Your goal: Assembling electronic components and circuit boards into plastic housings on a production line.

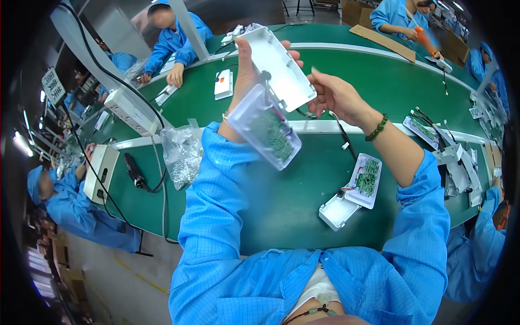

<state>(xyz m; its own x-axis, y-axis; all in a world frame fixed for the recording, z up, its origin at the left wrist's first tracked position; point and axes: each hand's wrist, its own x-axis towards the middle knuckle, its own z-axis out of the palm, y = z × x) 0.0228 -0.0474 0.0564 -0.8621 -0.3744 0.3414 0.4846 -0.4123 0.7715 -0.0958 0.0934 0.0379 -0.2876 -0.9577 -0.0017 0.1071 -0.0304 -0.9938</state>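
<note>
My left hand (pixel 246 73) grips an open white plastic housing (pixel 276 67), its thumb on the near side and its fingertips showing past the far edge. From this housing hangs a white cover (pixel 265 127) with a green circuit board in it, joined by thin wires near a dark round part. Close to the housing's lower right corner, my right hand (pixel 341 100) has its fingers curled at a dark cable (pixel 342 132) that runs down to a small white connector. Part of the cable is hidden behind those fingers.
A second opened unit with a board (pixel 364 181) lies on the green table (pixel 292 200). Left are a bag of small metal parts (pixel 183 154), a black plug (pixel 134 170) and a power strip (pixel 130 111). More housings (pixel 460 168) pile up at right. Co-workers sit around the table.
</note>
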